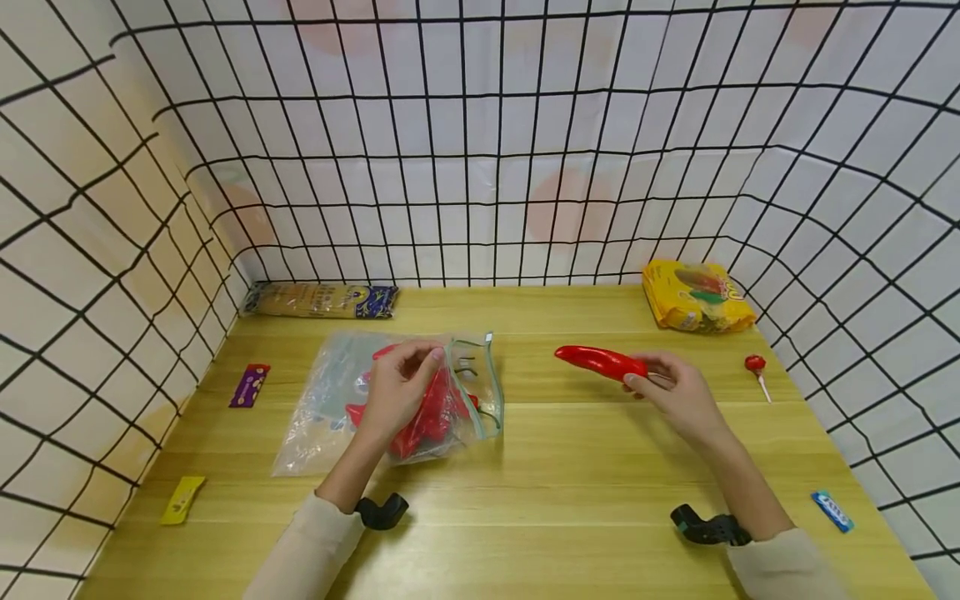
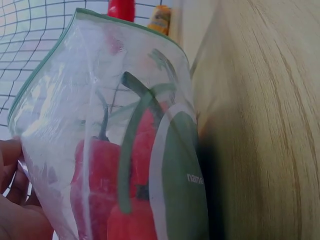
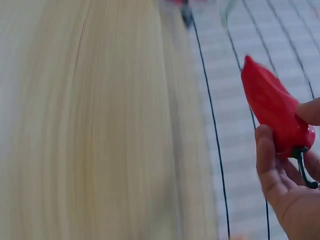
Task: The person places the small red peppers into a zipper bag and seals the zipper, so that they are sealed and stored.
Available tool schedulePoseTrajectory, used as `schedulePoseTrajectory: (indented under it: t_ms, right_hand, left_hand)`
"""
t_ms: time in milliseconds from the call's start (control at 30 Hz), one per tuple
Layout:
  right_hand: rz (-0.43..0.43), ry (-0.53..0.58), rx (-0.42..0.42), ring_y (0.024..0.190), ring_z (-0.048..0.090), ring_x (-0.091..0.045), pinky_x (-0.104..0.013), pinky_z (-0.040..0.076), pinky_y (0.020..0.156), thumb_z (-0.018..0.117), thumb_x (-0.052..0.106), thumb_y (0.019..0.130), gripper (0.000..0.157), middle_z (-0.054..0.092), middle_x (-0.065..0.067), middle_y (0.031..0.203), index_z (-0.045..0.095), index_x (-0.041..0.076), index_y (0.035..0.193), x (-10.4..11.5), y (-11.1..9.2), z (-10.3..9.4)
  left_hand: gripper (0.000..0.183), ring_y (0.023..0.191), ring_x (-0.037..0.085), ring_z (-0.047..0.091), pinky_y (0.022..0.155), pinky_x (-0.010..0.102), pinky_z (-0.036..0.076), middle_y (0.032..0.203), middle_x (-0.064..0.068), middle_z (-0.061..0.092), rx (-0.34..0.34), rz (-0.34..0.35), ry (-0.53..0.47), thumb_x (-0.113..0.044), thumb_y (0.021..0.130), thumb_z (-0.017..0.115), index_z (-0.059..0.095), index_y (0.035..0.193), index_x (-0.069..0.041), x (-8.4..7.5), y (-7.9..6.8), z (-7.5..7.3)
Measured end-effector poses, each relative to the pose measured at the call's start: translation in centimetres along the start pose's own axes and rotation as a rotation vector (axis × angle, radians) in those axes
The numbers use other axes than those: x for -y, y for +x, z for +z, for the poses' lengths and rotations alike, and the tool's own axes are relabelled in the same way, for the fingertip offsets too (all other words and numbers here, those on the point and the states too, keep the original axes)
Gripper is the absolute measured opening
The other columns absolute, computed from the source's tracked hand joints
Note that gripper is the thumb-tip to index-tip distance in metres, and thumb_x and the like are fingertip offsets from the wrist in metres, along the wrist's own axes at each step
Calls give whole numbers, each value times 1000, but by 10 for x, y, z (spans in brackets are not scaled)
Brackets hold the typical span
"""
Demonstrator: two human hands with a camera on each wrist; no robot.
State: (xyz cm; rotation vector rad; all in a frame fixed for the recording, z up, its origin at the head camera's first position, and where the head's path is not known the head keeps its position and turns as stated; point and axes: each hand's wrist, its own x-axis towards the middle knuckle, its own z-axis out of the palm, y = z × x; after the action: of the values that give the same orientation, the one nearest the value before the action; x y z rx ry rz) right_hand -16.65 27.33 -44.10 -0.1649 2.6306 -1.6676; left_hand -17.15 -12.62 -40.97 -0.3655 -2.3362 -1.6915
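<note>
A clear zip bag [image 1: 307, 433] with a green-edged mouth lies on the table, several red peppers [image 1: 431, 417] inside it. My left hand [image 1: 397, 387] pinches the bag's upper side near the mouth, which faces right. In the left wrist view the peppers [image 2: 95, 185] show through the plastic with their green stems, beside the left hand [image 2: 20, 205]. To the right of the bag, my right hand [image 1: 678, 400] holds one red pepper [image 1: 600, 360] by its stem end, tip pointing left. The right wrist view shows thumb and fingers gripping this pepper [image 3: 272, 107] above its green stem.
At the back left lies a pack of noodles or pasta [image 1: 322, 301]; a yellow package [image 1: 697, 296] sits at the back right. Along the sides are a purple wrapper [image 1: 250, 386], a yellow wrapper [image 1: 182, 500], a red lollipop [image 1: 756, 364] and a blue wrapper [image 1: 832, 511]. Black-grid walls [image 1: 480, 179] enclose the table.
</note>
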Motion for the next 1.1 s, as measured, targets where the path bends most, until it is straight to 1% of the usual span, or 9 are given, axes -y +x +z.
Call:
schedulePoseTrajectory:
  t_ms: [100,200,367,433,567,700,833,967,1100]
  right_hand:
    - [-16,101,85,100,70,-24,-33,57,82,67,32,92,47,51,-16,132,54,9,131,19,8,33]
    - [-27,148,121,100,70,-26,-39,57,84,70,32,90,46,50,-15,129,57,11,128,33,16,66]
    - [-40,210,115,95,71,-31,-48,56,82,75,29,86,43,57,-16,118,57,9,121,49,26,114]
    - [-38,242,107,93,71,-35,-48,57,80,76,26,85,41,59,-16,114,58,9,117,54,29,128]
    - [-16,276,71,91,72,-33,-46,58,77,78,25,84,36,62,-14,112,60,9,111,62,36,152]
    - [9,257,47,92,72,-26,-43,59,77,77,28,84,33,64,-10,114,65,12,110,69,43,170]
    - [-15,204,47,100,67,-21,-32,58,79,76,27,85,31,65,-6,115,67,14,113,71,47,181]
    - [-29,237,111,106,66,-25,-32,57,82,74,21,87,39,63,-6,122,62,13,123,64,47,181]
    - [-6,237,149,107,66,-26,-38,56,86,70,25,90,45,58,-6,130,55,14,132,55,41,170]
  left_hand:
    - [20,83,23,63,71,25,53,97,10,71,-12,-1,-5,-21,95,63,71,107,-7,12,3,2]
    - [22,87,23,67,75,24,54,101,10,72,-24,-5,-20,-25,95,63,71,108,-9,27,5,4]
    - [26,88,16,69,75,23,55,101,6,73,-38,-7,-36,-34,94,64,71,107,-13,31,4,6]
    - [26,86,14,68,74,24,55,99,4,73,-41,-3,-42,-36,94,64,71,106,-14,31,3,6]
    - [26,80,16,67,70,25,55,95,4,73,-43,12,-45,-37,93,64,72,106,-16,30,4,7]
    - [27,75,18,65,66,25,54,89,4,72,-52,13,-23,-40,94,63,71,105,-17,31,6,7]
    - [28,78,16,68,68,26,55,91,3,72,-64,-11,-1,-43,94,61,71,105,-19,34,7,6]
    - [26,83,13,70,72,28,56,95,0,73,-81,-39,23,-43,94,61,71,104,-20,37,8,6]
    - [24,82,12,70,72,30,56,93,-2,73,-76,-61,62,-42,95,60,71,103,-23,40,7,6]
